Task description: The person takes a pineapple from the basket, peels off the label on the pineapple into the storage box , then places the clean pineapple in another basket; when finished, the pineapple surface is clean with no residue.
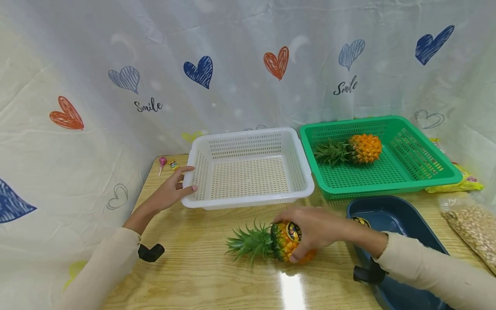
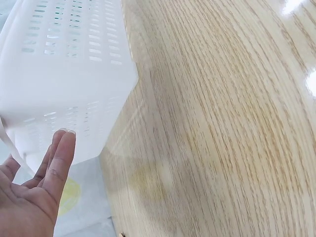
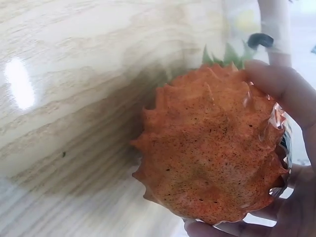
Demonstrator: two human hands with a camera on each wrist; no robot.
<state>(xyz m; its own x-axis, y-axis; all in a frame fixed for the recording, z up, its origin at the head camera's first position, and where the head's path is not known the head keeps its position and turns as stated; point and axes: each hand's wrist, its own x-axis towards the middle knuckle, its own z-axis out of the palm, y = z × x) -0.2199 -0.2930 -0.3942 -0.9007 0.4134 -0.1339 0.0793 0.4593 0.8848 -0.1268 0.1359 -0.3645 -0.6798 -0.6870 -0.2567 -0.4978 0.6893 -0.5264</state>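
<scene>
My right hand (image 1: 315, 228) grips a small pineapple (image 1: 284, 245) from above, fingers and thumb around its orange body. The pineapple lies on its side, green leaves (image 1: 249, 243) pointing left and a dark round label (image 1: 293, 232) on its skin. Its spiky orange base (image 3: 207, 153) faces the right wrist camera. My left hand (image 1: 172, 189) holds the left rim of a white perforated basket (image 1: 248, 202), with nothing inside. In the left wrist view, fingers (image 2: 61, 158) lie along the basket's outer wall below the rim, the thumb partly hidden behind the rim.
A green basket (image 1: 387, 187) holds another pineapple (image 1: 364, 148). In the dark blue tub (image 1: 414, 224), partly under my right arm, a dark-labelled item (image 1: 361, 221) shows. A lollipop (image 1: 162, 161), a small wrapped candy (image 1: 173, 165), a yellow packet (image 1: 459, 183) and a grain bag (image 1: 470, 224) lie around.
</scene>
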